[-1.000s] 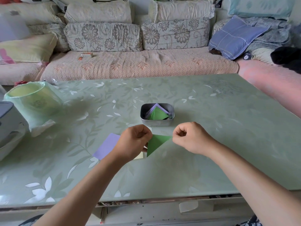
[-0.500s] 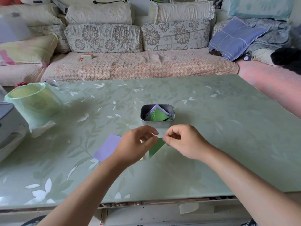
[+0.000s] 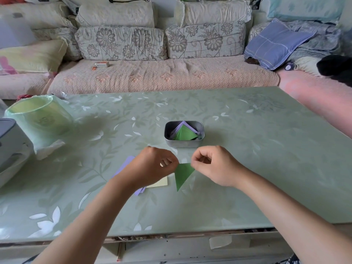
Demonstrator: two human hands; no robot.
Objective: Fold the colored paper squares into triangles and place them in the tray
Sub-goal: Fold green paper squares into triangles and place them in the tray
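A green paper triangle hangs point-down just above the table. My left hand pinches its upper left corner and my right hand pinches its upper right corner. Under my left hand lies a small stack of flat squares, a purple sheet and a pale yellow sheet, mostly hidden by the hand and wrist. Just beyond my hands stands the small grey metal tray, holding folded green and purple triangles.
The green floral glass table has a bin lined with a pale green bag at the left and a grey-white appliance at the far left edge. A sofa with cushions runs behind the table.
The two hands came together over the green paper, then parted a little; the triangle now hangs point-down between the pinching fingers, raised slightly off the table.
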